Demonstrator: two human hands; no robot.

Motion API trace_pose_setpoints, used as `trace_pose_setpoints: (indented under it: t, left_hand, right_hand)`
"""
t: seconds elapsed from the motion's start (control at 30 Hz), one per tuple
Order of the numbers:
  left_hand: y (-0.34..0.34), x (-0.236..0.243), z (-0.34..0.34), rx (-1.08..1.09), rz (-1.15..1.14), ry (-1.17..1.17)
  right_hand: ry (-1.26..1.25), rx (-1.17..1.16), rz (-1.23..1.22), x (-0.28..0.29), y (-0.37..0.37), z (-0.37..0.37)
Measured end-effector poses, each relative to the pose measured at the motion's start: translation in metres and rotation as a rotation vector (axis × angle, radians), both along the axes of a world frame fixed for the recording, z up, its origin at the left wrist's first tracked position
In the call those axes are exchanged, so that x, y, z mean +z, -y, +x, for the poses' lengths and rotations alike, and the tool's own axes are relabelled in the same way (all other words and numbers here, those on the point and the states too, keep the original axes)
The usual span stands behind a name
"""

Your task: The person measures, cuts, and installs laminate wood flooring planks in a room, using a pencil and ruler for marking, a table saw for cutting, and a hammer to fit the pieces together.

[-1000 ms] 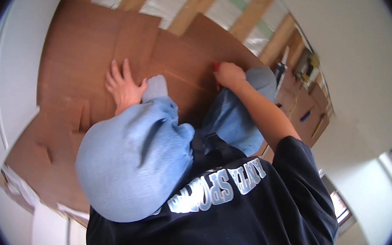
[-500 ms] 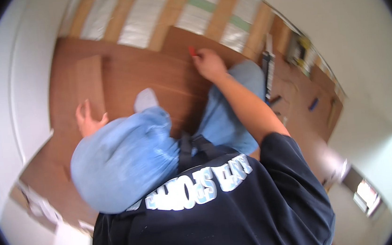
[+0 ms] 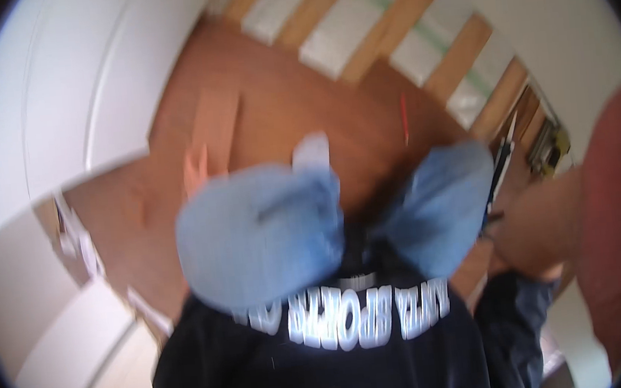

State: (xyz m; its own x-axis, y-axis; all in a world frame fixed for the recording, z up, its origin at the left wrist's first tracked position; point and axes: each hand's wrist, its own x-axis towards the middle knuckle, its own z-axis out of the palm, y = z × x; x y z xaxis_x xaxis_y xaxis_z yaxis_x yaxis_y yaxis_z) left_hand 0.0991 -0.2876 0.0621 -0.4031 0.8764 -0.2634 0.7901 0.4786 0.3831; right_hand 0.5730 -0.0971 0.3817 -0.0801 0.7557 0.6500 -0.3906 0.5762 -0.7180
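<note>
My left hand (image 3: pixel 195 172) is beyond my left knee, at the near end of a narrow brown board (image 3: pixel 215 121). Its fingers look stretched out and apart, though blurred; the knee hides the rest of the hand. Whether the fingers touch the board, I cannot tell. A thin red stick (image 3: pixel 405 119), pencil-like, lies on the brown floor panel (image 3: pixel 269 71) beyond my right knee. My right arm (image 3: pixel 552 223) is bent and raised close to the camera at the right, and its hand does not show.
Beyond the floor panels, wooden joists (image 3: pixel 393 25) alternate with silvery sheeting (image 3: pixel 425 59). A white wall (image 3: pixel 91 88) rises at the left. A long black-and-white tool (image 3: pixel 501 168) lies beside my right knee, with a yellowish tool (image 3: pixel 551 150) farther right.
My right hand has let go of the red stick and left the view as the arm rose. The whole view has shifted and turned. My left hand stays by the narrow board.
</note>
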Motion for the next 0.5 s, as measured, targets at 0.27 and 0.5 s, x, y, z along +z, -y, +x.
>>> trace_pose_setpoints:
  t: [0.27, 0.5]
  left_hand:
    - [-0.046, -0.058, 0.025, -0.26, -0.137, -0.101]
    - [-0.081, -0.043, -0.009, -0.273, -0.049, -0.161]
  right_hand:
    - [0.139, -0.01, 0.141, 0.012, 0.084, 0.048]
    - [0.356, -0.296, 0.438, 0.047, 0.114, 0.118]
